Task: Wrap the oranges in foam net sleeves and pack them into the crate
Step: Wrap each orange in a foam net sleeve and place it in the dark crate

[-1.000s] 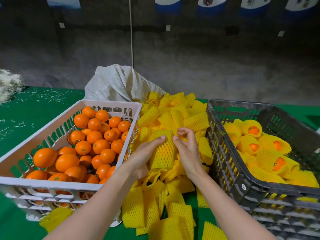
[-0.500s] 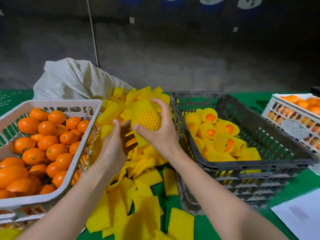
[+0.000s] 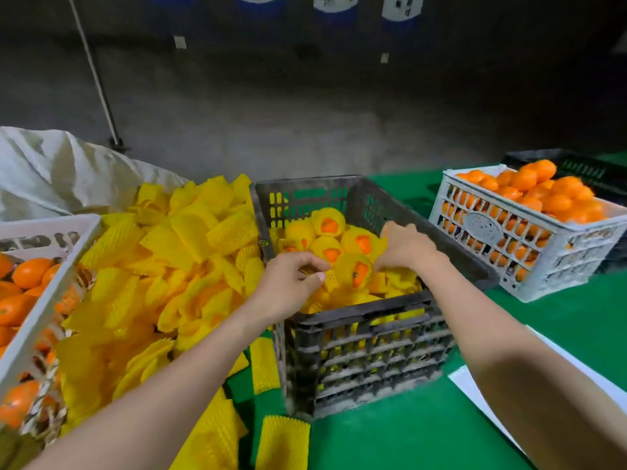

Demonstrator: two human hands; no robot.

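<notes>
1. position: left hand point(image 3: 288, 283) and right hand point(image 3: 405, 247) apart, both over black crate point(image 3: 373, 308) on green table point(image 3: 390, 435).
2. left hand: fingers curled, thumb at fingertips, above wrapped oranges point(image 3: 327, 225); hold cannot be told.
3. right hand: palm down on wrapped oranges near right wall; hold cannot be told.
4. foam net sleeves point(image 3: 190, 239): heaped just left of crate.

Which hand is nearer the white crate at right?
Right. The right hand is in the black crate by its right wall, facing the white crate; the left hand is by its left wall.
</notes>
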